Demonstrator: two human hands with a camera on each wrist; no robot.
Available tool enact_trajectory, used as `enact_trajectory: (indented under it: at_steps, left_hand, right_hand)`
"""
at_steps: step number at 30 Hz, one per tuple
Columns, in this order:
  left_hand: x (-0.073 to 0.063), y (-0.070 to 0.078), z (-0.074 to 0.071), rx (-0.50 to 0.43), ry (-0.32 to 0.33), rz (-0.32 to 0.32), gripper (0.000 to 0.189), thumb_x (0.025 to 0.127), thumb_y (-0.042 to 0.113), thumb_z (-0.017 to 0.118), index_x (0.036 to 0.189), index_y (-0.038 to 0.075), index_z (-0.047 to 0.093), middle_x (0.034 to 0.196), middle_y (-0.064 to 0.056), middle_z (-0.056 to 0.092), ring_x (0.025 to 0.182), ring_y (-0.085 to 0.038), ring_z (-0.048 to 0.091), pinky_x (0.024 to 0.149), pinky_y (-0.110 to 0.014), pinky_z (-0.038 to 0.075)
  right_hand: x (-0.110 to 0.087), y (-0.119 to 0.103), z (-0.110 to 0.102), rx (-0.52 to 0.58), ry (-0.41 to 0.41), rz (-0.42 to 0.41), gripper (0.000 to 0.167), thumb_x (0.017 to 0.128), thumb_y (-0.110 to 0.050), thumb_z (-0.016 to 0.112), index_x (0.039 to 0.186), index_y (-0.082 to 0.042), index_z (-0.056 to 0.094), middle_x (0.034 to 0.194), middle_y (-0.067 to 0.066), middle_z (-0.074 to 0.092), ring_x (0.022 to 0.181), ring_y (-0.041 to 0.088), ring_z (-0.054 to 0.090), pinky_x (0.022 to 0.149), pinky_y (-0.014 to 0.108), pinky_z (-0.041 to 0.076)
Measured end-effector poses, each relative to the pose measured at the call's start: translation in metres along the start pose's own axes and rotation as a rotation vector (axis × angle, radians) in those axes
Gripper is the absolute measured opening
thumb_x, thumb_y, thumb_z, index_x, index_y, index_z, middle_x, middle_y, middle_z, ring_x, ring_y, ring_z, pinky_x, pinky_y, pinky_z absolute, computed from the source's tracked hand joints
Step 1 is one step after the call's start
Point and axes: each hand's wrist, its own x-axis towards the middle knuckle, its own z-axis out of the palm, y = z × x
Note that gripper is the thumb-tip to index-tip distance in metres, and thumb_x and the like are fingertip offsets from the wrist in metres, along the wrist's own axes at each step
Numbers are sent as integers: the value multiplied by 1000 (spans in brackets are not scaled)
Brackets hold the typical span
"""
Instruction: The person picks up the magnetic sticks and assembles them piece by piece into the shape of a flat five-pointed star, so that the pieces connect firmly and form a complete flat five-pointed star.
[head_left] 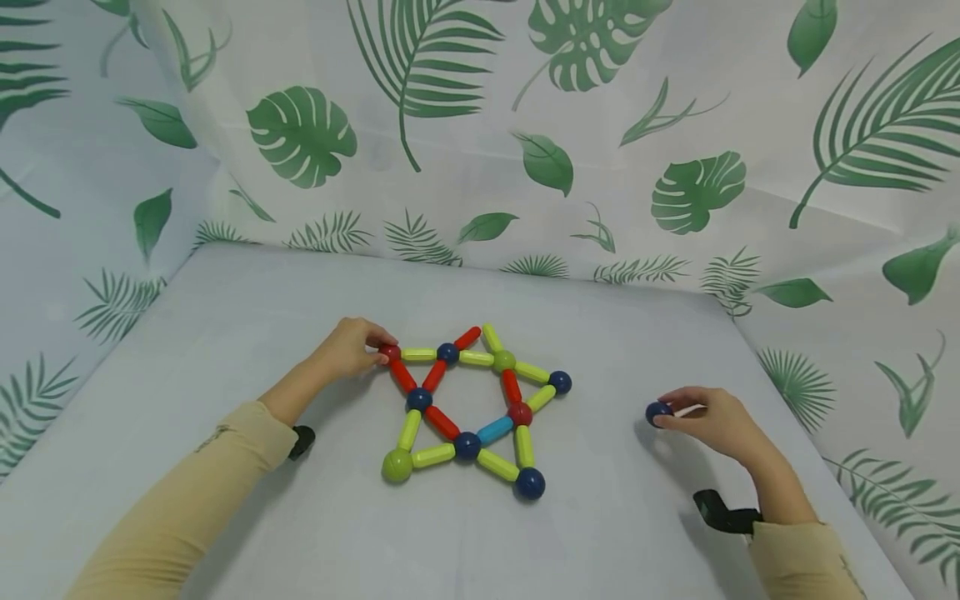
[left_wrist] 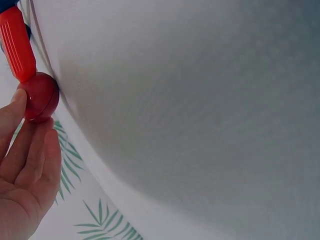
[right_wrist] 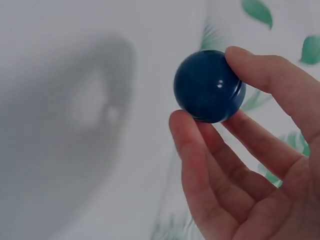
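Note:
A flat star-like frame of coloured rods and balls lies mid-table. At its far left corner my left hand pinches a red ball between thumb and fingers; a red rod joins that ball. Off to the right of the frame, my right hand holds a loose dark blue ball by its fingertips, above the table. At the frame's far side, a red rod on a blue ball and a green rod on a green ball point outward with free ends.
The white table carries the frame, whose near corners are a green ball and a blue ball. A leaf-patterned cloth rises behind the table and along its sides.

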Motion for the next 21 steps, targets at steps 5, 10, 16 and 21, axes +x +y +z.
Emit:
enact_trajectory:
  at_steps: [5,10,16,21]
  left_hand:
    - [0,1,0,0,-5,7,27,80,4,68,107,0,66,105,-14,65,102,-30,58,91,-45,42]
    - [1,1,-1,9,7,11,27,80,4,68,107,0,67,104,-14,65,101,-30,59,90,-44,43]
    - [0,2,-1,17,1,19,27,80,5,69,107,0,67,104,-14,66,101,-30,59,90,-44,43]
    - [-2,3,-2,33,1,19,27,80,6,69,107,0,67,104,-15,66,101,-30,59,90,-44,43]
  right_hand:
    - [35,-41,3,22,-12,-79,49,79,-35,71,111,0,61,104,18,61,89,28,61,72,42,50]
    - [75,-77,11,44,-38,-147,44,80,-29,71,113,-1,61,106,18,60,93,30,60,77,42,50]
    - [119,-114,24,79,-76,-189,39,81,-21,70,114,-2,60,109,18,59,97,32,59,82,42,49]
    - [150,-146,37,78,-117,-198,36,82,-14,69,115,-2,59,113,17,58,100,32,58,85,41,48]
